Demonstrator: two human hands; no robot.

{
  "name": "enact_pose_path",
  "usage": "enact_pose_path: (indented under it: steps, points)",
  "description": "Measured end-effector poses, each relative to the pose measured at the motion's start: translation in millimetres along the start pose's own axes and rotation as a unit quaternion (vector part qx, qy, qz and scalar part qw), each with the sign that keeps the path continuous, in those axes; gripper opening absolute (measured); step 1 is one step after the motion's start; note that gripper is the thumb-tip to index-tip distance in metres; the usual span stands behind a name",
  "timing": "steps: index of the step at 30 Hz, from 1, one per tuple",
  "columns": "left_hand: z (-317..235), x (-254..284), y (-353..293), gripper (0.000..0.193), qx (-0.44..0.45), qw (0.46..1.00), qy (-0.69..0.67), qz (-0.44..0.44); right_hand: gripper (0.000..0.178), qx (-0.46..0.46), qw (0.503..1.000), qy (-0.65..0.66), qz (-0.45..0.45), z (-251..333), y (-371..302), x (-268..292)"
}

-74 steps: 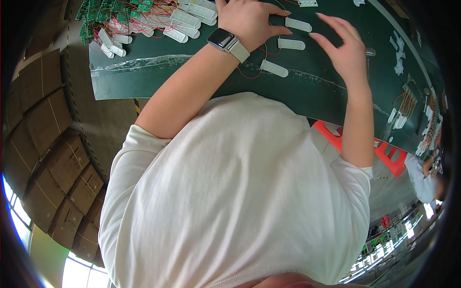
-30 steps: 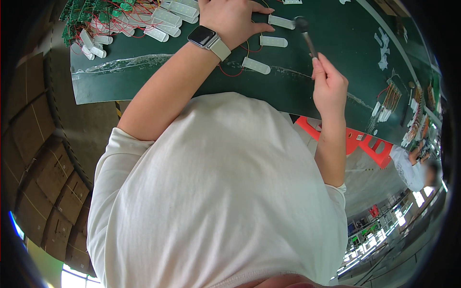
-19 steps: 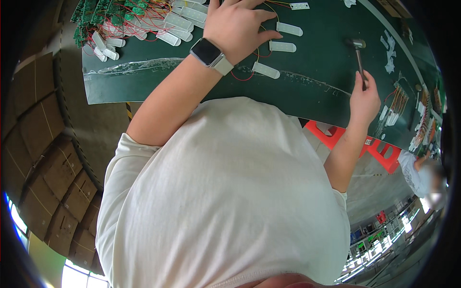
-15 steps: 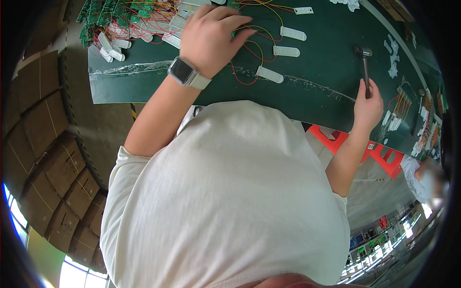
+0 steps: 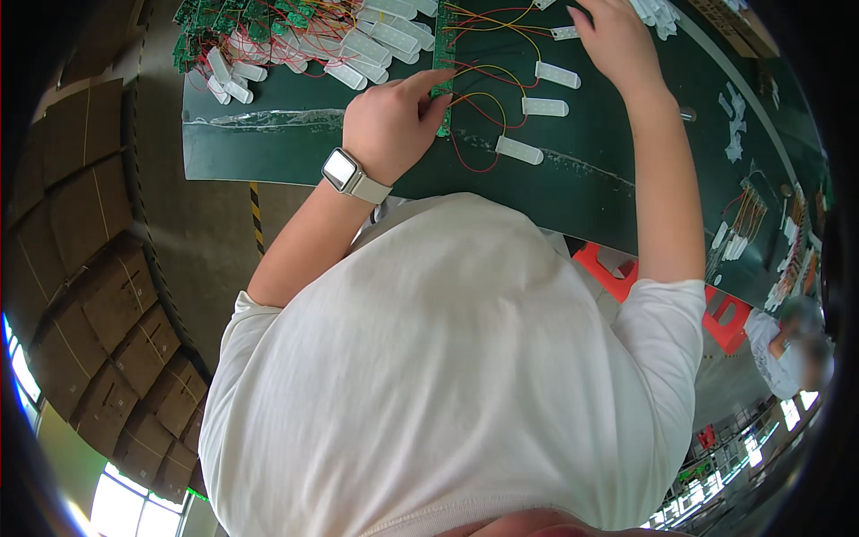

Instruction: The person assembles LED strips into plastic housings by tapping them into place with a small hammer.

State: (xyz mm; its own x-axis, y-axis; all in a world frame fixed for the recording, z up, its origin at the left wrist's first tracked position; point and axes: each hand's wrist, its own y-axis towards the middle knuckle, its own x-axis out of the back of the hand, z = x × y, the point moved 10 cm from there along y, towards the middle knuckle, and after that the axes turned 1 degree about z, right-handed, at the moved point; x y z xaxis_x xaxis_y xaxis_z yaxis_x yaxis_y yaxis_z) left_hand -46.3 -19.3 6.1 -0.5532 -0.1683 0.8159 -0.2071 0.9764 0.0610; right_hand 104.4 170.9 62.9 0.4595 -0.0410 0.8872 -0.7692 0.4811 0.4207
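Note:
A long green circuit board (image 5: 444, 54) stands lengthwise on the table, with red and yellow wires running to several white tabs (image 5: 545, 107) on its right. My left hand (image 5: 391, 125), a watch on its wrist, grips the board's left edge near its lower end between thumb and index finger. At the top edge, my right hand (image 5: 617, 45) reaches beside the upper white tab (image 5: 565, 33). Its thumb stands apart and nothing shows in its grasp; the other fingertips are cut off. Beyond my right forearm, a metal hammer's end (image 5: 688, 114) peeks out, mostly covered.
Heaped at upper left are green boards (image 5: 255, 27) and wired white tabs (image 5: 367, 54). White pieces (image 5: 658, 16) lie at top right, and more wired tabs (image 5: 738, 237) at far right. Red stools (image 5: 608, 268) stand below the table edge; a person (image 5: 787, 349) is at right.
My right hand has let go of the hammer and moved up and left to the wired tabs. My left hand has come down onto the board's lower end.

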Motion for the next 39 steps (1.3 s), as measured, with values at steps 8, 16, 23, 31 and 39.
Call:
enact_pose_path:
  steps: [8,16,23,31,39]
  points:
    - [1.1,4.2,-7.3,0.032,0.024,1.000,-0.014,-0.012,0.013,-0.023,0.981,0.154,0.118,-13.7,19.1,-39.4]
    - [1.9,4.4,-11.7,0.026,0.026,0.999,0.006,-0.018,0.026,-0.242,0.876,0.357,0.217,-49.9,-32.6,-62.4]
    - [-6.5,4.9,-4.9,0.027,0.003,1.000,0.023,-0.010,0.030,-0.386,0.751,0.475,0.248,-71.5,-84.1,-71.4]
    - [-15.7,23.2,10.9,0.034,-0.087,0.991,0.064,-0.075,0.039,-0.293,0.787,0.517,0.166,-38.5,-77.7,-49.4]
    - [-40.1,33.0,53.3,0.030,-0.115,0.991,0.052,-0.052,0.031,-0.341,0.807,0.459,0.150,-47.6,-87.1,-41.8]
